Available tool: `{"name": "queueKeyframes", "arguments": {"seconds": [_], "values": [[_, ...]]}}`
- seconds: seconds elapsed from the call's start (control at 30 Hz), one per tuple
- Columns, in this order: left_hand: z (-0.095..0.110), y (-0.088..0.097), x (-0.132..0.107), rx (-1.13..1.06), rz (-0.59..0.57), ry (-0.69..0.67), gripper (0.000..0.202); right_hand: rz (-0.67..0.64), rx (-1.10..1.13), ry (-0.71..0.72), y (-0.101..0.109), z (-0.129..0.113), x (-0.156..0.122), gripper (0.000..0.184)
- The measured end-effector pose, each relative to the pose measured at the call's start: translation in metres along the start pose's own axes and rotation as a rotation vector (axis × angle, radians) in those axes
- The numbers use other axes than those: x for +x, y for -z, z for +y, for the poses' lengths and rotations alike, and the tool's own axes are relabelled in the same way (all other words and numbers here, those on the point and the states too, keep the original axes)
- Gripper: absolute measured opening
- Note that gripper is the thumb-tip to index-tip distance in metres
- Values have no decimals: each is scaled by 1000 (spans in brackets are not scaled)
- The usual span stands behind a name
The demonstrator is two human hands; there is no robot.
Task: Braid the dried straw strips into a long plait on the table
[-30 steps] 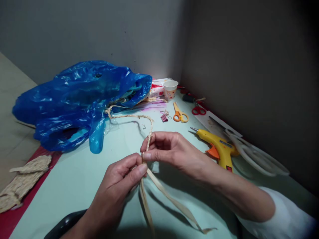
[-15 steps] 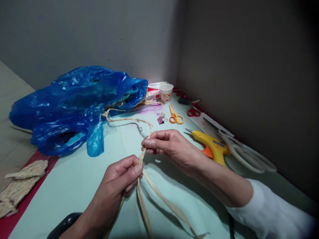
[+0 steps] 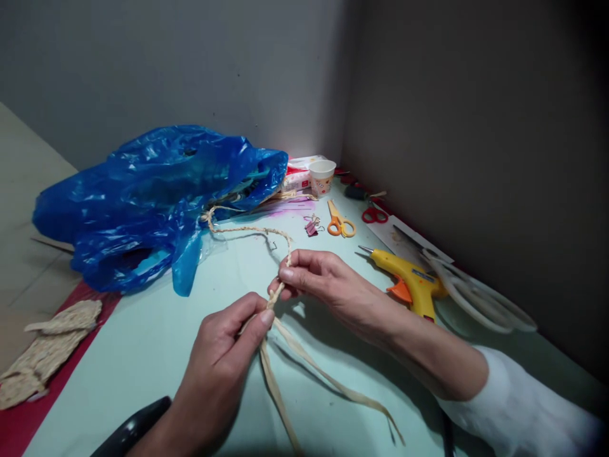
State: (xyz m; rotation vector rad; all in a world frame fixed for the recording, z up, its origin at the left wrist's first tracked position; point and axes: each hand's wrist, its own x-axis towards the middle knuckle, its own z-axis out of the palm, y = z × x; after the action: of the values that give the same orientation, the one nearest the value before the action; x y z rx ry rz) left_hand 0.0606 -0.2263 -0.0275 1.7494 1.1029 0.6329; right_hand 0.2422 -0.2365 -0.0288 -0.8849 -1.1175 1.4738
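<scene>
A thin straw-coloured braid (image 3: 252, 229) runs from beside the blue bag across the table to my hands. My right hand (image 3: 309, 274) pinches it between thumb and fingers at its near end. Just below, my left hand (image 3: 242, 336) grips the braid where it splits into loose flat strands. One strand (image 3: 278, 397) hangs straight down toward me, and another strand (image 3: 342, 388) trails off to the right. The fingertips of both hands are close together, with a short piece of braid showing between them.
At the left lie a blue plastic bag (image 3: 143, 197) and a woven straw piece (image 3: 52, 355). Farther back are a paper cup (image 3: 322, 179), a binder clip (image 3: 312, 226) and orange scissors (image 3: 337, 223). A yellow glue gun (image 3: 412, 279), red-handled scissors (image 3: 375, 214) and large white-handled scissors (image 3: 469, 298) lie right.
My view has shifted slightly, so the scene sits a little farther right. Both hands keep their hold on the braid. The right-hand loose strand has swung outward and lies lower.
</scene>
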Motion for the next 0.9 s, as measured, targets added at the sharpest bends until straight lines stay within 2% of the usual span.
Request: {"name": "queueKeyframes", "arguments": {"seconds": [0.1, 0.2, 0.33, 0.53, 0.6, 0.67, 0.8, 0.87, 0.9], "values": [[1, -1, -2, 57, 29, -41, 27, -66, 41, -25, -1, -2, -1, 15], [1, -2, -3, 107, 55, -91, 26, -98, 84, -34, -1, 0, 0, 19], [0, -3, -3, 145, 58, -126, 27, -57, 78, -2, -4, 3, -1, 21], [-5, -5, 1, 124, 29, -60, 30, 14, 85, 15, -11, 11, 0, 23], [-9, -4, 6, 75, 19, -3, 30, 17, -75, -8, -8, 11, 1, 18], [-14, -2, 12, -21, 31, 61, 32, 53, -385, -11, 0, 7, 1, 10], [-23, 4, 27, -258, 76, 162, 32, 347, -1095, 77, 21, -6, 5, 19], [-25, 5, 33, -320, 83, 171, 30, 460, -1311, 62, 28, -10, 12, 23], [-26, 6, 35, -333, 84, 166, 29, 469, -1397, 35, 30, -10, 16, 24]]}}
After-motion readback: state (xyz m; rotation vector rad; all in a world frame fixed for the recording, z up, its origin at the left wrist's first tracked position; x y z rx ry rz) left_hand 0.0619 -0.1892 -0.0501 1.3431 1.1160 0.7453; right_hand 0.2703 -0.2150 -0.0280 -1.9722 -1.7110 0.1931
